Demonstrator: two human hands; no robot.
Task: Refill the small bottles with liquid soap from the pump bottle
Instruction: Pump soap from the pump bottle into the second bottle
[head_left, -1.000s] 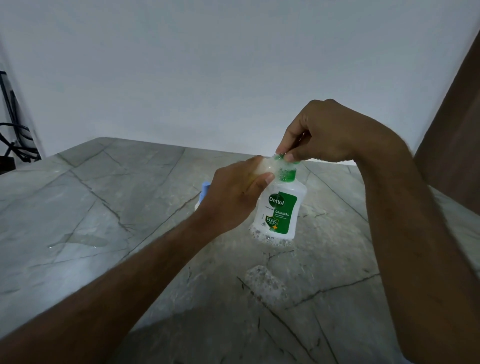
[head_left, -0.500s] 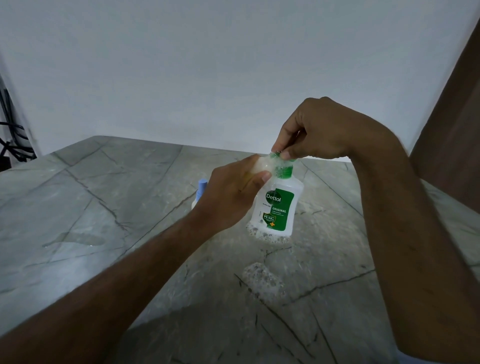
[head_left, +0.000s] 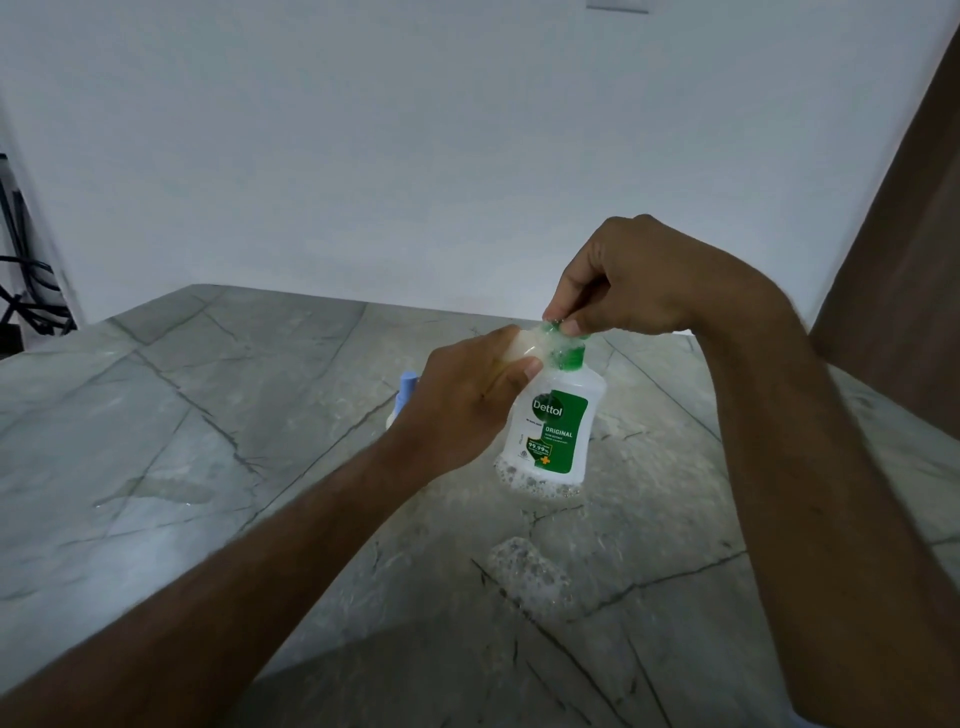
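A white Dettol pump bottle (head_left: 555, 431) with a green label stands on the grey marble table (head_left: 208, 441), foam around its base. My right hand (head_left: 623, 280) pinches the green pump head (head_left: 563, 348) from above. My left hand (head_left: 462, 405) holds a small pale bottle (head_left: 522, 345) against the pump's spout, most of it hidden in my fingers. Behind my left hand a second small bottle with a blue cap (head_left: 408, 387) stands on the table, largely hidden.
A patch of soap foam (head_left: 524, 571) lies on the table in front of the pump bottle. A wet smear (head_left: 161, 491) shows at the left. Black cables (head_left: 26, 291) hang at the far left by the white wall. A brown wooden panel (head_left: 909, 234) rises at the right.
Both hands and the bottles hold the same grip. The view has tilted slightly; nothing else has visibly moved.
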